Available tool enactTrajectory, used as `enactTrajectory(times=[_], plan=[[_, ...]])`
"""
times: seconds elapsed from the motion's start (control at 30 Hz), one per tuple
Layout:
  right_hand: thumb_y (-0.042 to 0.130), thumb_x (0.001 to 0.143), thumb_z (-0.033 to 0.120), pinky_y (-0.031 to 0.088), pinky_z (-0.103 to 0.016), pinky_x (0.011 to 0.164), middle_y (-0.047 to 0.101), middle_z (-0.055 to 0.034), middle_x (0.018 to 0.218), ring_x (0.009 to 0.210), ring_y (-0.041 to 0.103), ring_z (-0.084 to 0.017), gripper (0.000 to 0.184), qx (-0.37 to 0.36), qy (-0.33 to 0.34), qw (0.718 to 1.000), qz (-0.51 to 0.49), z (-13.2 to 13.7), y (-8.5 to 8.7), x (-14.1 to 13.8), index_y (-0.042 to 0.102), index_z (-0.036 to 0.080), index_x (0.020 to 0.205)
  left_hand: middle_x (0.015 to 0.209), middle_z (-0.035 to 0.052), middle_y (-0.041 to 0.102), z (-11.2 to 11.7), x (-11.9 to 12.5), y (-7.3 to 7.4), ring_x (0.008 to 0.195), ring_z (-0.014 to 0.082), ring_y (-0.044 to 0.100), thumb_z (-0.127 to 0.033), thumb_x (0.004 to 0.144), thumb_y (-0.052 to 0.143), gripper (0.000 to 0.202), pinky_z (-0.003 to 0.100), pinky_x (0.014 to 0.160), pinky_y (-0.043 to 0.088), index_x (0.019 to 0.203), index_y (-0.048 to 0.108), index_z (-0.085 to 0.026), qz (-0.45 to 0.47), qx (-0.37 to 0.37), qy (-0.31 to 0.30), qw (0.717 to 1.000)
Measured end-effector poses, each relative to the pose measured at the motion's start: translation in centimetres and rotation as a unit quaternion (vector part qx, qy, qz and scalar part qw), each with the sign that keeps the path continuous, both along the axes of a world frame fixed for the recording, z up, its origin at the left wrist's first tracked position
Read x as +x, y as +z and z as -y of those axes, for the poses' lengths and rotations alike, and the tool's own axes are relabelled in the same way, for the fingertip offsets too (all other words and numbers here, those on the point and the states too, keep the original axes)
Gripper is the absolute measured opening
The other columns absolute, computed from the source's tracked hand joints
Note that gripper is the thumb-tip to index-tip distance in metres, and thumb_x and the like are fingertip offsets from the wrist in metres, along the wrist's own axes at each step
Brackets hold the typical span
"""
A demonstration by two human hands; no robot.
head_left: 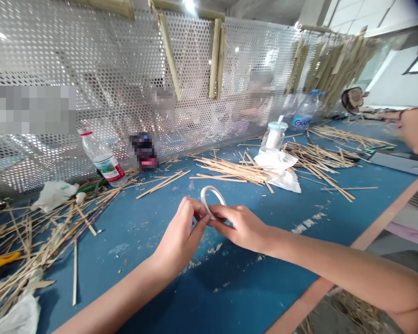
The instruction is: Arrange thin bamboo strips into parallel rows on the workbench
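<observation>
A narrow white roll of tape [204,197] stands on edge between my two hands, just above the blue table [135,273]. My right hand [242,225] pinches its lower right rim between thumb and fingers. On the other side, my left hand [184,227] is closed at the roll's lower left edge, its thumb tip meeting the right hand's fingertips. Whether a loose tape end lies between the left fingers is too small to make out.
Bamboo strips [230,170] lie beyond my hands, with more heaped at left [31,246]. A red-labelled bottle [106,162], a dark pixelated object [144,150], a lidded jar [273,137] and tissue [282,174] stand near the perforated metal screen [191,60]. Another person's arm [416,130] is at right.
</observation>
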State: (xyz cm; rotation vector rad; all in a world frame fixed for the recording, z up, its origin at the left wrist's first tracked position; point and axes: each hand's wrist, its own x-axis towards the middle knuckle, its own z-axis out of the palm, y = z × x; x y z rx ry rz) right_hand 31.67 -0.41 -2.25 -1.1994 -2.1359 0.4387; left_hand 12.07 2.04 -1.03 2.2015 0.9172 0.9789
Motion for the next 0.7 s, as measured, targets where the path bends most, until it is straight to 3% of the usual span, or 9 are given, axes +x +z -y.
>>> enactTrajectory(times=[0.07,0.13,0.2,0.27,0.37,0.43,0.57,0.7], plan=[[0.050,0.097,0.037,0.034,-0.024,0.055,0.062,-0.0014,0.070,0.057,0.054,-0.012,0.023,-0.001,-0.007,1.000,-0.008,0.0,0.0,0.0,0.061,0.018,0.103,0.095,0.0003,0.057,0.1,-0.1,0.1,0.082,0.0141,0.056,-0.029,0.096,0.053,0.007,0.029,0.075,0.048,0.099,0.049,-0.023,-0.005,0.006,0.018,1.000],[0.051,0.096,0.035,0.035,-0.024,0.054,0.063,-0.0011,0.071,0.056,0.054,-0.012,0.022,0.004,-0.017,1.000,-0.014,-0.1,-0.2,0.0,0.061,0.019,0.108,0.104,0.0019,0.059,0.1,-0.1,0.0,0.086,0.0154,0.059,-0.032,0.094,0.059,0.026,0.031,0.077,0.050,0.116,0.049,-0.025,-0.020,0.017,0.029,0.999],[0.052,0.096,0.035,0.035,-0.024,0.055,0.066,-0.0014,0.073,0.057,0.057,-0.013,0.021,0.005,-0.032,0.999,-0.016,-0.3,-0.5,0.1,0.060,0.020,0.108,0.117,0.0053,0.058,0.0,-0.2,-0.2,0.097,0.0177,0.061,-0.035,0.094,0.059,0.040,0.034,0.084,0.052,0.130,0.046,-0.028,-0.044,0.040,0.016,0.998],[0.051,0.097,0.038,0.036,-0.024,0.055,0.066,-0.0019,0.073,0.059,0.059,-0.014,0.020,0.006,-0.048,0.999,-0.012,-0.6,-0.7,0.2,0.059,0.020,0.102,0.127,0.0080,0.055,0.0,-0.3,-0.3,0.110,0.0199,0.060,-0.037,0.097,0.054,0.039,0.037,0.093,0.051,0.134,0.046,-0.028,-0.058,0.064,-0.002,0.996],[0.047,0.099,0.043,0.036,-0.024,0.056,0.064,-0.0020,0.071,0.059,0.060,-0.014,0.026,0.015,-0.055,0.998,0.001,-0.9,-0.9,0.3,0.058,0.020,0.097,0.132,0.0089,0.053,-0.1,-0.3,-0.2,0.121,0.0212,0.056,-0.036,0.098,0.050,0.032,0.038,0.101,0.048,0.129,0.051,-0.027,-0.056,0.080,-0.008,0.995],[0.046,0.100,0.043,0.036,-0.025,0.056,0.066,-0.0023,0.073,0.061,0.061,-0.015,0.027,0.013,-0.053,0.998,0.005,-0.9,-0.8,0.4,0.059,0.020,0.103,0.131,0.0081,0.054,0.0,-0.2,-0.1,0.120,0.0208,0.056,-0.035,0.098,0.051,0.026,0.037,0.099,0.049,0.122,0.054,-0.026,-0.048,0.076,0.006,0.996],[0.048,0.100,0.043,0.038,-0.025,0.061,0.067,-0.0028,0.077,0.067,0.061,-0.015,0.030,0.013,-0.034,0.999,0.005,-1.0,-0.5,0.4,0.061,0.021,0.115,0.117,0.0059,0.057,-0.1,-0.1,0.3,0.106,0.0188,0.058,-0.029,0.095,0.055,0.009,0.033,0.088,0.051,0.101,0.058,-0.023,-0.023,0.060,0.037,0.997],[0.046,0.100,0.049,0.040,-0.030,0.074,0.063,-0.0020,0.069,0.067,0.054,-0.015,0.037,0.038,-0.004,0.999,0.007,-1.5,0.0,0.7,0.067,0.019,0.101,0.094,0.0022,0.062,-0.9,-0.6,1.7,0.084,0.0158,0.057,-0.030,0.092,0.057,0.008,0.029,0.074,0.048,0.091,0.058,-0.022,0.023,0.013,0.063,0.998]])
